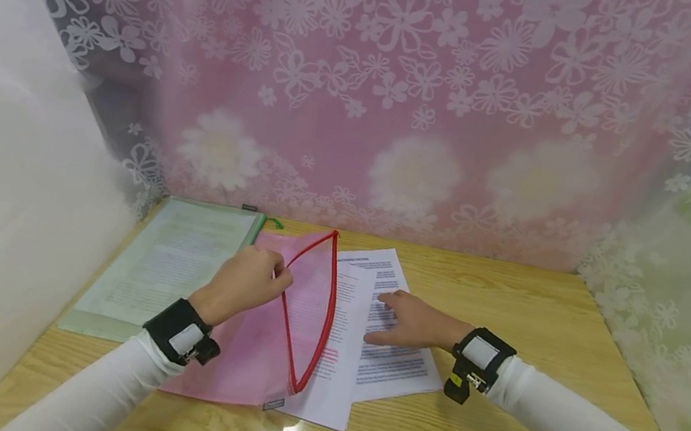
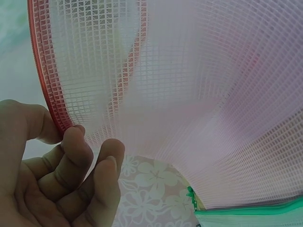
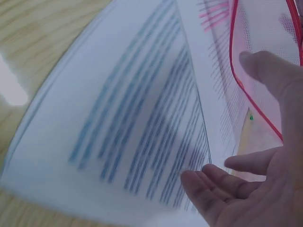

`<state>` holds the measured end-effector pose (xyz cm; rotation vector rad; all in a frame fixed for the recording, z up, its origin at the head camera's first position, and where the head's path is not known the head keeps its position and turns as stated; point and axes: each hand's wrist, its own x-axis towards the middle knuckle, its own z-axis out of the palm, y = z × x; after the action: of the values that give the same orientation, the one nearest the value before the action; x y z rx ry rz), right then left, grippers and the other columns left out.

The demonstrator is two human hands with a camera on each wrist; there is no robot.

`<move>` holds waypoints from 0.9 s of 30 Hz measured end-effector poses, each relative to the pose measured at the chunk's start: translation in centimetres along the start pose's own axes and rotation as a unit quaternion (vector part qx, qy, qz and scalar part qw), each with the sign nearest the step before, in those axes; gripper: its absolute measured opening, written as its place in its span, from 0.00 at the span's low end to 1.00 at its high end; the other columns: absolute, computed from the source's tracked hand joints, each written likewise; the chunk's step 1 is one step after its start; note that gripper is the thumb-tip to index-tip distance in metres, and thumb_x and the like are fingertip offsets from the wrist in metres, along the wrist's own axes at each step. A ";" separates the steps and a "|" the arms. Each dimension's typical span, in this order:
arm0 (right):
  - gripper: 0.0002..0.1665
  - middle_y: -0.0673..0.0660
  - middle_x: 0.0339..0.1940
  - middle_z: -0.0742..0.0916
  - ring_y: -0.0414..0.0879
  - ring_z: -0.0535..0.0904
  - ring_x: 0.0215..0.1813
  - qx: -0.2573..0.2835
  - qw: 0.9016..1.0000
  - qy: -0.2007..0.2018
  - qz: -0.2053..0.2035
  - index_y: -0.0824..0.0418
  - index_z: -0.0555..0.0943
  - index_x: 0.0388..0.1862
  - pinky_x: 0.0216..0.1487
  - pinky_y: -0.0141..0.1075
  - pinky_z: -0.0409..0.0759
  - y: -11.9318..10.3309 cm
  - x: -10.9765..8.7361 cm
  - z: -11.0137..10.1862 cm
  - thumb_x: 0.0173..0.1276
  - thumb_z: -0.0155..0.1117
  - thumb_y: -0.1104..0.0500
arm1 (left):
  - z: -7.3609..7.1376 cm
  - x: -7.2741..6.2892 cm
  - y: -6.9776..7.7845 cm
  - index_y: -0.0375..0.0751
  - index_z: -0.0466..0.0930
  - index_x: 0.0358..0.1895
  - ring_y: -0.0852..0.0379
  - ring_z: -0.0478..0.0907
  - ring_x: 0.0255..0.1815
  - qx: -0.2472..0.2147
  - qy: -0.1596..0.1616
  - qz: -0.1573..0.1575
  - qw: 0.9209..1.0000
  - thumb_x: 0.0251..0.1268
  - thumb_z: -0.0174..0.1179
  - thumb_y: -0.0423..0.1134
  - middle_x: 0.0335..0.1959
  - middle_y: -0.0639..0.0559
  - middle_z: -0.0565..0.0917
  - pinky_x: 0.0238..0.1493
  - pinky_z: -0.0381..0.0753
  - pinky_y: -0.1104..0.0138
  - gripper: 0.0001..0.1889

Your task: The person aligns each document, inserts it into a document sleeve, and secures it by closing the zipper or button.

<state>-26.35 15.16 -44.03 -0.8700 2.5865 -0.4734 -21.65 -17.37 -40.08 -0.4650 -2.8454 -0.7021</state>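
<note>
Sheets of printed white paper lie beneath the spread right hand, perhaps touching; leftward, the left hand pinches a pink mesh pouch.

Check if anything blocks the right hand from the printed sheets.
Nothing visible does: the right hand reaches over the printed sheets. The pink mesh pouch, pinched at its mouth by the left hand, overlaps only their left part.
</note>
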 end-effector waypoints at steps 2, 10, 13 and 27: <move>0.47 0.62 0.51 0.86 0.50 0.83 0.49 0.009 1.000 -0.009 0.010 0.68 0.79 0.64 0.51 0.45 0.82 -0.2 0.7 0.2 0.61 0.71 0.32 | -0.1 0.1 0.0 0.45 0.80 0.20 0.62 0.65 0.14 0.004 0.001 0.003 1.000 0.66 0.59 0.38 0.14 0.58 0.70 0.18 0.64 0.70 0.13; 0.23 0.50 0.25 0.82 0.43 0.75 0.29 0.130 0.984 -0.028 0.118 0.61 0.90 0.32 0.34 0.33 0.71 -0.9 2.0 0.1 0.64 0.73 0.41 | 0.0 0.4 -0.1 0.46 0.77 0.17 0.63 0.64 0.15 0.010 0.002 0.012 1.000 0.65 0.59 0.37 0.13 0.59 0.68 0.18 0.63 0.70 0.15; 0.22 0.50 0.18 0.80 0.42 0.74 0.24 0.174 0.974 -0.024 0.145 0.64 0.88 0.24 0.31 0.32 0.71 -1.1 2.1 -0.1 0.65 0.74 0.46 | 0.0 0.6 -0.2 0.47 0.76 0.16 0.64 0.62 0.15 0.011 0.004 0.018 1.000 0.65 0.58 0.37 0.13 0.60 0.67 0.19 0.62 0.70 0.16; 0.22 0.57 0.22 0.84 0.44 0.80 0.19 0.153 0.957 0.016 0.246 0.67 0.79 0.40 0.21 0.31 0.77 -2.6 4.1 0.6 0.59 0.80 0.53 | 0.4 0.8 0.3 0.46 0.76 0.15 0.63 0.60 0.14 0.016 -0.004 0.021 1.000 0.66 0.58 0.37 0.13 0.60 0.62 0.18 0.59 0.70 0.18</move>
<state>-27.84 10.47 -44.43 -0.1066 2.5361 -0.7092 -22.32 -16.73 -40.10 -0.5216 -2.8418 -0.6486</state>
